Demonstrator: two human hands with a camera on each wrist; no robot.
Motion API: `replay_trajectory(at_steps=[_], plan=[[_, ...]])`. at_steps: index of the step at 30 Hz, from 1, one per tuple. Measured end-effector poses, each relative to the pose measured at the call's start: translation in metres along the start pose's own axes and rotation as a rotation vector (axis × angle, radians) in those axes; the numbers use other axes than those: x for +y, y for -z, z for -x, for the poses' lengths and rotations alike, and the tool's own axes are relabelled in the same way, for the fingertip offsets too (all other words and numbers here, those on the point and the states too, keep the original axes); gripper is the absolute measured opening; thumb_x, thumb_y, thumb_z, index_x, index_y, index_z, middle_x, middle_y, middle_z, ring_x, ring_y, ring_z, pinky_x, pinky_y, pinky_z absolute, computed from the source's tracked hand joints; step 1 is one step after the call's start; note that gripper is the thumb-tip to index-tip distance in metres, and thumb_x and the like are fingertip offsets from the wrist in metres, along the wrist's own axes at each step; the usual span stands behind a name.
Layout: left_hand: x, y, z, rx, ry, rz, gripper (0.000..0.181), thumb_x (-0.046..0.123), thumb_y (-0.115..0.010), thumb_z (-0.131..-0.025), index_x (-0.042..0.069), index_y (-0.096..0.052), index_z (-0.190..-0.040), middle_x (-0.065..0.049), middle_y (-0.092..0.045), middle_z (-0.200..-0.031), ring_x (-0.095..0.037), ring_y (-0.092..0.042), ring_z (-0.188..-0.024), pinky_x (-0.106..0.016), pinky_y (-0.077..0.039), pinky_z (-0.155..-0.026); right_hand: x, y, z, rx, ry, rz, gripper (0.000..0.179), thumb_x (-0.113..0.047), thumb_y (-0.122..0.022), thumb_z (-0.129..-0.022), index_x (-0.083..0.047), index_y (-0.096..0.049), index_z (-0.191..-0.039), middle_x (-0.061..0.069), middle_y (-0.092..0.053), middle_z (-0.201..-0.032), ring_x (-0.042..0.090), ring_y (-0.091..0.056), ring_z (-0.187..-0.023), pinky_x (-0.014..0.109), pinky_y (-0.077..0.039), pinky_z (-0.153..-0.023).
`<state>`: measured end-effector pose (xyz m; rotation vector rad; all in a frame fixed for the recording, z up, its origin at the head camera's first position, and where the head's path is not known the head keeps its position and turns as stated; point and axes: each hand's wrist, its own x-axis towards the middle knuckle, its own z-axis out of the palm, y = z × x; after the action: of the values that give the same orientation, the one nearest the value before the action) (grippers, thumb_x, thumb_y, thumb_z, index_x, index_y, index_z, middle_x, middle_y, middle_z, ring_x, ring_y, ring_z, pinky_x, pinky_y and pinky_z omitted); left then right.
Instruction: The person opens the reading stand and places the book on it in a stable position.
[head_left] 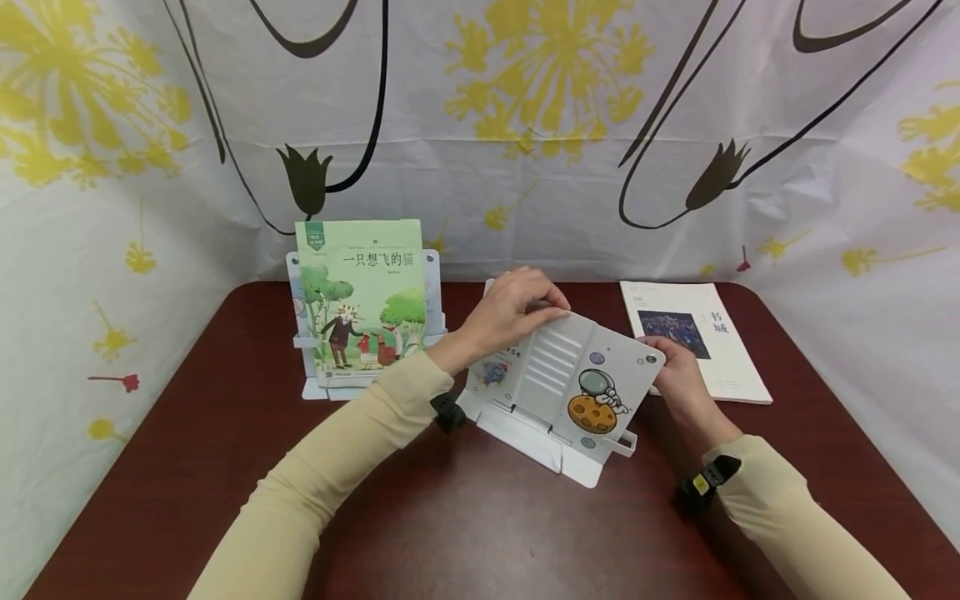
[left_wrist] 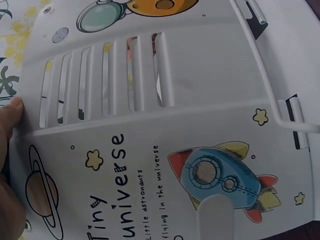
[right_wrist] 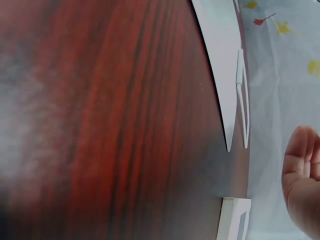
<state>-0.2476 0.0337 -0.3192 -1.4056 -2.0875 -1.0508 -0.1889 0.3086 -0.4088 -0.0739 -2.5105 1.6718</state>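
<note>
A white metal book stand (head_left: 536, 375) printed with an astronaut and planet stands slanted mid-table, its base lip toward the front. My left hand (head_left: 517, 308) grips the top edge of its back plate, thumb on the front; the left wrist view shows the hand (left_wrist: 9, 165) at that edge, beside the words "Tiny universe" and a blue rocket (left_wrist: 220, 172). With its fingers at the plate's upper right corner, my right hand (head_left: 682, 379) holds the stand, partly hidden behind it. Curled fingers of that hand (right_wrist: 302, 175) show at the right wrist view's edge, above the stand's base (right_wrist: 217, 60).
On the left, a second white stand (head_left: 433, 287) bears a green picture book (head_left: 367, 304) upright. A white book (head_left: 738, 350) with a dark picture lies flat at the back right of the dark red table (head_left: 450, 533). Behind hangs a flower-patterned curtain (head_left: 420, 100).
</note>
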Motion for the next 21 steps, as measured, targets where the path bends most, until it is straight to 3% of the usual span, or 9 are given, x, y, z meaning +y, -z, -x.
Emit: replay_trajectory(at_steps=[8, 14, 17, 21], plan=[[-0.002, 0.007, 0.008, 0.013, -0.124, 0.051, 0.005, 0.012, -0.072, -0.082, 0.011, -0.070, -0.086, 0.002, -0.068, -0.085, -0.010, -0.049, -0.076, -0.025, -0.036, -0.073, 0.007, -0.002, -0.013, -0.015, 0.020, 0.099, 0.030, -0.013, -0.055, -0.095, 0.009, -0.057, -0.115, -0.013, -0.059, -0.078, 0.001, -0.056, -0.068, 0.021, -0.049, -0.058], [-0.004, 0.012, 0.013, 0.025, -0.193, 0.086, 0.005, 0.010, -0.073, -0.080, 0.011, -0.071, -0.084, 0.002, -0.068, -0.084, -0.008, -0.055, -0.080, -0.026, -0.038, -0.074, 0.007, -0.003, -0.021, -0.022, 0.024, 0.249, 0.027, -0.013, -0.054, -0.095, 0.008, -0.059, -0.112, 0.015, -0.065, -0.093, 0.000, -0.057, -0.071, 0.017, -0.051, -0.062], [-0.004, 0.014, 0.016, 0.026, -0.214, 0.104, 0.005, 0.011, -0.074, -0.080, 0.011, -0.072, -0.084, 0.002, -0.068, -0.083, -0.007, -0.057, -0.080, -0.026, -0.040, -0.074, 0.006, -0.004, -0.024, -0.049, 0.006, 0.294, 0.025, -0.009, -0.053, -0.095, 0.009, -0.059, -0.111, 0.024, -0.064, -0.099, 0.008, -0.063, -0.074, 0.021, -0.054, -0.065], [-0.003, 0.019, 0.018, 0.026, -0.224, 0.126, 0.005, 0.012, -0.075, -0.079, 0.012, -0.072, -0.083, 0.004, -0.068, -0.082, -0.006, -0.057, -0.078, -0.026, -0.042, -0.073, 0.003, -0.006, -0.031, -0.070, 0.014, 0.360, 0.022, -0.006, -0.053, -0.094, 0.009, -0.060, -0.107, 0.026, -0.064, -0.098, 0.022, -0.067, -0.076, 0.029, -0.056, -0.066]])
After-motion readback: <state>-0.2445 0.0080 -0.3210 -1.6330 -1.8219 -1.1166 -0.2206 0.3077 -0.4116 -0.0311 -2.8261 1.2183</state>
